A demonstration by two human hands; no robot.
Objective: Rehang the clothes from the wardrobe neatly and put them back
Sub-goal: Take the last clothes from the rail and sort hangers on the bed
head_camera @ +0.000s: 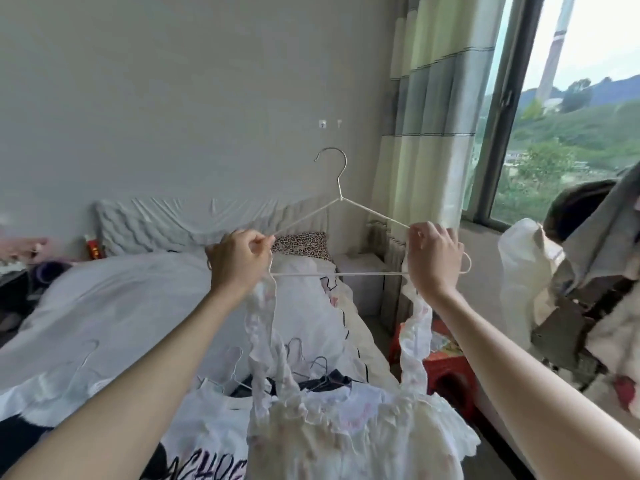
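Note:
I hold a white wire hanger (337,199) up in front of me, hook pointing up. My left hand (239,259) pinches its left end together with one ruffled strap of a white frilly dress (346,424). My right hand (434,258) grips the hanger's right end with the other ruffled strap. The dress hangs down from both straps over the bed. Below it lie more clothes and several wire hangers (311,368), among them a white T-shirt with black lettering (207,445).
A bed with a white quilt (121,306) and a leopard-print pillow (301,244) fills the left and middle. A red box (446,372) stands on the floor beside it. Curtain (426,116) and window (571,116) are at right. Hanging garments (588,289) crowd the right edge.

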